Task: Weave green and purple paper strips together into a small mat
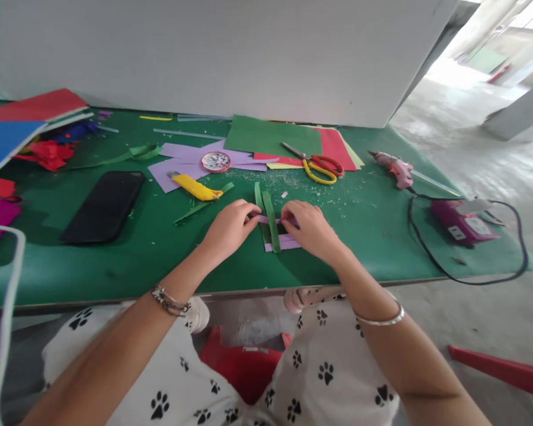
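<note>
Near the table's front edge, green paper strips (pixel 270 222) cross purple paper strips (pixel 284 242) in a small lattice. My left hand (pixel 233 225) pinches the left end of an upper purple strip between thumb and fingers. On the other side, my right hand (pixel 308 225) has its fingers closed on the same purple strip, hiding its right part. Up and left of the lattice lie a yellow utility knife (pixel 198 187) and a loose green strip (pixel 195 212). Scissors (pixel 317 165) with red and yellow handles rest on paper sheets behind my right hand.
A pink glue gun (pixel 395 168) lies at right, its black cord looping round a purple power strip (pixel 464 222). Leftward are a black phone (pixel 104 207) and red paper scraps (pixel 48 154). Purple paper (pixel 177 165), a small round dish (pixel 215 161) and a green sheet (pixel 270 136) lie at the back.
</note>
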Available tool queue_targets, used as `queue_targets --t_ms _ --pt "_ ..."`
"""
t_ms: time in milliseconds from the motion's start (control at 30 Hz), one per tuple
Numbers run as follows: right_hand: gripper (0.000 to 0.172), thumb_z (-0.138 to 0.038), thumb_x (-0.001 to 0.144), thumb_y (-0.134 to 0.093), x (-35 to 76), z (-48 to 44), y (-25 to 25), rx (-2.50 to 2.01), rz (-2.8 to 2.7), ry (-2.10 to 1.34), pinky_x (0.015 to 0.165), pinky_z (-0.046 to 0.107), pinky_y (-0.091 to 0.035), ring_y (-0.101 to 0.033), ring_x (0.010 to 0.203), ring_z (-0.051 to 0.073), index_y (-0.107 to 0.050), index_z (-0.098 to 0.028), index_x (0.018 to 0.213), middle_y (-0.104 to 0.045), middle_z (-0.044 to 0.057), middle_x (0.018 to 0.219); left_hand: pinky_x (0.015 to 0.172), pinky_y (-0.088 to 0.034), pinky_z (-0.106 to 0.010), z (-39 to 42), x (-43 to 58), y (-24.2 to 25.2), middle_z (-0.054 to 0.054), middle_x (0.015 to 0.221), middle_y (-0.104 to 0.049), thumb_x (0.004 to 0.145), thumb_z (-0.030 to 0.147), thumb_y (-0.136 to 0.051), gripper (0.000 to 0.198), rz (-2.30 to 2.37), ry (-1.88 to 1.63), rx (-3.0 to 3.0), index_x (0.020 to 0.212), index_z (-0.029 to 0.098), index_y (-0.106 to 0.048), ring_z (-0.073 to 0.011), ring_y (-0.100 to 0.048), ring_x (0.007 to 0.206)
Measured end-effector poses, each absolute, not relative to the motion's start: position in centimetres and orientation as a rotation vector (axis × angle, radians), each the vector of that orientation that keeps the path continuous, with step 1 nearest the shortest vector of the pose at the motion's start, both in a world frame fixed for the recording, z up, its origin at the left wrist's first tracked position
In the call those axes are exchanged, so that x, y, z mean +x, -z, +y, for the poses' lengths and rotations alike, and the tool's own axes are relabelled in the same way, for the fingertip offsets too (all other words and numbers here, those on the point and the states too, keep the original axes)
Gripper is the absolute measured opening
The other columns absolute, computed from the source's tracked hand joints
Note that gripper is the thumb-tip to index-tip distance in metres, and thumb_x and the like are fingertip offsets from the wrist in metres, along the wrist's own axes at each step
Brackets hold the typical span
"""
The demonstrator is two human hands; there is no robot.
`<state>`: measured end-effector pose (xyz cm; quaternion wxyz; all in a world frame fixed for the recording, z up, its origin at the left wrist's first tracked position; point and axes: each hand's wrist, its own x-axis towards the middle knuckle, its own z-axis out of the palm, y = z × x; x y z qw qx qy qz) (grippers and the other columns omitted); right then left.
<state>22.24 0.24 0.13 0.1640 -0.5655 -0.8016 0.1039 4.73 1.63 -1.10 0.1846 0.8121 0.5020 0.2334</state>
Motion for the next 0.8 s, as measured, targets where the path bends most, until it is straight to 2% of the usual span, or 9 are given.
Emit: queue_targets --t_ms 167,233,400,500,600,800 --pt "0.015 -0.010 0.078 -0.045 22.1 0.6 -0.2 -1.675 -2.198 -0.403 0.074 0.033 -0.027 -0.057 0.072 0.017 -0.056 -0.018 0.083 -0.064 0.001 0.074 0.066 -0.048 -0.026 1.1 5.0 0.8 -0.005 0.088 -0.061 0.083 0.024 -0.049 0.020 1.411 -0.630 2.258 0.093 0.014 -0.063 -0.0138 -0.060 0.071" --pt "0.015 -0.012 0.078 -0.046 22.2 0.7 -0.3 -1.696 -2.187 -0.433 0.075 0.034 -0.026 -0.058 0.071 0.017 -0.059 -0.019 0.083 -0.065 0.000 0.071 0.068 -0.048 -0.028 0.6 5.1 0.8 -0.007 0.094 -0.060 0.083 0.031 -0.050 0.026 1.467 -0.609 2.314 0.097 0.014 -0.062 -0.0169 -0.060 0.078" --pt "0.019 -0.012 0.079 -0.046 22.5 0.9 -0.5 -1.688 -2.216 -0.459 0.081 0.039 -0.024 -0.060 0.075 0.018 -0.063 -0.020 0.077 -0.069 0.000 0.077 0.087 -0.045 -0.040 -0.8 5.2 1.2 -0.015 0.118 -0.052 0.077 0.052 -0.052 0.060 1.496 -0.588 2.559 0.121 0.011 -0.047 -0.0276 -0.050 0.109" --pt "0.022 -0.011 0.079 -0.045 22.5 1.0 -0.4 -1.676 -2.222 -0.448 0.085 0.043 -0.021 -0.060 0.081 0.019 -0.065 -0.022 0.077 -0.070 0.001 0.082 0.100 -0.034 -0.045 -1.2 5.4 1.5 -0.017 0.135 -0.040 0.079 0.054 -0.048 0.070 1.462 -0.495 2.621 0.131 0.011 -0.035 -0.0279 -0.039 0.124" --pt "0.025 -0.011 0.079 -0.044 22.5 1.1 -0.3 -1.672 -2.216 -0.452 0.088 0.045 -0.019 -0.060 0.085 0.019 -0.065 -0.023 0.077 -0.070 0.001 0.087 0.106 -0.021 -0.050 -1.3 5.6 1.7 -0.015 0.142 -0.032 0.083 0.052 -0.042 0.067 1.489 -0.253 2.614 0.135 0.011 -0.031 -0.0270 -0.027 0.132" --pt "0.025 -0.010 0.080 -0.044 22.5 1.0 -0.3 -1.667 -2.236 -0.459 0.089 0.044 -0.021 -0.060 0.085 0.018 -0.065 -0.022 0.077 -0.070 0.000 0.088 0.108 -0.017 -0.050 -1.2 5.4 1.7 -0.012 0.146 -0.024 0.085 0.052 -0.037 0.070 1.510 -0.106 2.569 0.139 0.009 -0.023 -0.0241 -0.020 0.135"
